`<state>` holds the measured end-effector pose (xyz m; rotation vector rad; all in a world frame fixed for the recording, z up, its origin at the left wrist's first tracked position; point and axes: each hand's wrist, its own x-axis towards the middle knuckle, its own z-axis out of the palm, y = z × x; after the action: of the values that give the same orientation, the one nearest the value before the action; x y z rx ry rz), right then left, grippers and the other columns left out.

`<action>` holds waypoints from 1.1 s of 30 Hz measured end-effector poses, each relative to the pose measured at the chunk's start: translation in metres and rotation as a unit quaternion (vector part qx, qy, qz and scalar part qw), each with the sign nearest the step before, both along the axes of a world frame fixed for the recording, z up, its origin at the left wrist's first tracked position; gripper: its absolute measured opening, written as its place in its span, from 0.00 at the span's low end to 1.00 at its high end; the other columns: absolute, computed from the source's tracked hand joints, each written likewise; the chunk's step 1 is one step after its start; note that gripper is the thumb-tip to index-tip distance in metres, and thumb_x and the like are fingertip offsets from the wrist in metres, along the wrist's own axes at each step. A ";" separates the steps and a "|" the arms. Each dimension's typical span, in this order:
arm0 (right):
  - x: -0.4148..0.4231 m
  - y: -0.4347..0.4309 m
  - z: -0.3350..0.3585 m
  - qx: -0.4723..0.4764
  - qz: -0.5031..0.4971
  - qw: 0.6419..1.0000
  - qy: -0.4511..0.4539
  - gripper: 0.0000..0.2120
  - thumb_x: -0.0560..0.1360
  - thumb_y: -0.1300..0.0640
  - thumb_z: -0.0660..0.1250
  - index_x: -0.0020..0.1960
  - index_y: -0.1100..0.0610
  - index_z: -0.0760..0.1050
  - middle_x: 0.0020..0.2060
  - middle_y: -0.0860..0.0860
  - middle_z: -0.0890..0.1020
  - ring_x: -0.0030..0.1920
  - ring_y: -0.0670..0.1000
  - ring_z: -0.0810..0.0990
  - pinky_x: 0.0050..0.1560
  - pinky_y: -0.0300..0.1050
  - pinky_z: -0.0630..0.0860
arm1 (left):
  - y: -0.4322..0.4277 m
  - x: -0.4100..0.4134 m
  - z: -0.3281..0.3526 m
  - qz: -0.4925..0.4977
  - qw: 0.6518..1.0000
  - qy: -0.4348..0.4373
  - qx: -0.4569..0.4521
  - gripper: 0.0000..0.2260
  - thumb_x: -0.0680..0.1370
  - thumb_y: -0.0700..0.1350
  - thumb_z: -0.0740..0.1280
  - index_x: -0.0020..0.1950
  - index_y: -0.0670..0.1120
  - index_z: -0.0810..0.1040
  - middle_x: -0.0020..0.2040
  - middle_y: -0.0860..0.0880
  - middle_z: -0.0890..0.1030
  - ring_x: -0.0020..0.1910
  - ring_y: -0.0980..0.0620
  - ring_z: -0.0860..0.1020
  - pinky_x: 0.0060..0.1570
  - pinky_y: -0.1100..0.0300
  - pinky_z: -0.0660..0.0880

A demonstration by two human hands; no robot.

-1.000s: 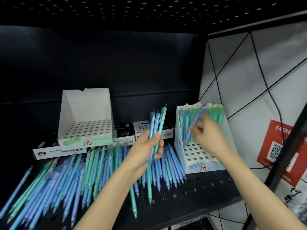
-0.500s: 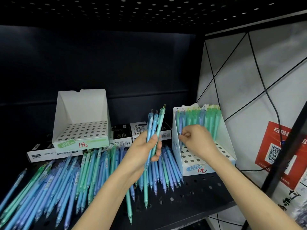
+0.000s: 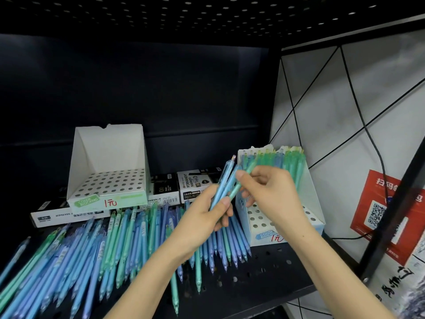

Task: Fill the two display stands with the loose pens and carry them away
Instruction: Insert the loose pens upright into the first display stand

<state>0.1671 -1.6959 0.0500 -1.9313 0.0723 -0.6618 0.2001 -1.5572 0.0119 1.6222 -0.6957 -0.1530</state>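
Left hand (image 3: 202, 217): closed around held pens (image 3: 224, 183). Right hand (image 3: 273, 194): pinching the green one. Loose pens (image 3: 103, 245): shelf, 8 o'clock. Right stand (image 3: 308, 199), 3 o'clock: part-filled. Left stand (image 3: 108, 157), 10 o'clock.

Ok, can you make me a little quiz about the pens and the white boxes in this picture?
1. True or false: the left display stand already has pens standing in it.
2. Which hand holds the small bunch of pens: A) left hand, B) right hand, C) neither?
3. Fill in: the loose pens lie on the black ____.

Key: 1. False, its holes are empty; the right display stand has the pens. 2. A; the right hand is pinching one pen from it. 3. shelf.
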 end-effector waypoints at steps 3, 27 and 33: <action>-0.005 -0.019 0.009 0.094 -0.006 0.995 -0.036 0.06 0.78 0.58 0.63 0.45 0.58 0.76 0.32 0.53 0.80 0.28 0.46 0.79 0.37 0.43 0.80 | 0.001 0.003 -0.001 0.045 0.999 0.004 -0.004 0.06 0.81 0.43 0.57 0.54 0.48 0.73 0.38 0.52 0.78 0.34 0.57 0.76 0.31 0.64 0.71; 0.026 -0.042 -0.013 -0.158 -0.111 0.980 -0.047 0.07 0.77 0.61 0.64 0.44 0.65 0.74 0.33 0.61 0.81 0.35 0.61 0.80 0.39 0.54 0.78 | 0.004 0.010 -0.005 0.119 0.993 0.026 0.002 0.04 0.81 0.46 0.58 0.50 0.48 0.71 0.32 0.53 0.74 0.30 0.57 0.71 0.32 0.65 0.68; 0.029 -0.037 -0.017 -0.218 -0.118 0.968 0.033 0.06 0.76 0.57 0.66 0.44 0.60 0.78 0.34 0.51 0.80 0.35 0.49 0.77 0.41 0.40 0.74 | 0.003 0.009 -0.004 0.098 0.994 0.038 0.004 0.05 0.80 0.44 0.59 0.48 0.47 0.74 0.36 0.50 0.73 0.33 0.57 0.71 0.32 0.66 0.68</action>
<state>0.1961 -1.7328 0.0325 -2.3940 0.2178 -0.8217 0.2087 -1.5542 0.0080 1.6733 -0.4747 -0.0737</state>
